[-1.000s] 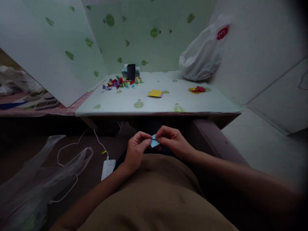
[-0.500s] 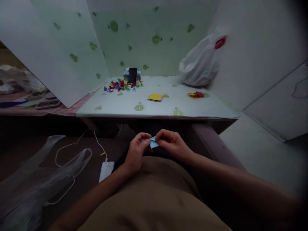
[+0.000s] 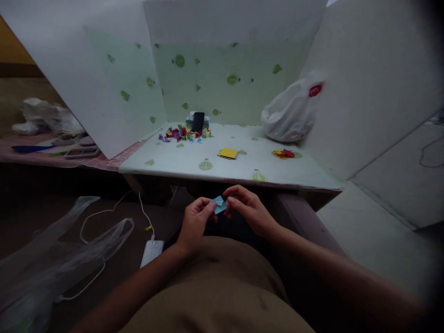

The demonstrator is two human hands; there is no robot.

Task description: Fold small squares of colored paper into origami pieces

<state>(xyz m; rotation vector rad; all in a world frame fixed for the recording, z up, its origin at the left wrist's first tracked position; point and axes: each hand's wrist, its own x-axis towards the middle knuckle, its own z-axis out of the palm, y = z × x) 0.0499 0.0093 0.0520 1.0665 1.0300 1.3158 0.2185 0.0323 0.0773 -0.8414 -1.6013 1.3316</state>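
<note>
Blue paper piece (image 3: 218,204) partly hidden by fingers; clear bag (image 3: 52,259) cut off at left edge.

A plain tan-brown shirt (image 3: 222,291) covers the torso; forearms, left grip (image 3: 196,222) and right grip (image 3: 248,210) are bare.

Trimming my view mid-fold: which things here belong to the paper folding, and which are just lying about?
In use: left hand, right hand, blue folded paper, likely yellow paper stack, coloured folded pieces.
Lying about: white bag, phone, white power bank, clear plastic bag.
</note>
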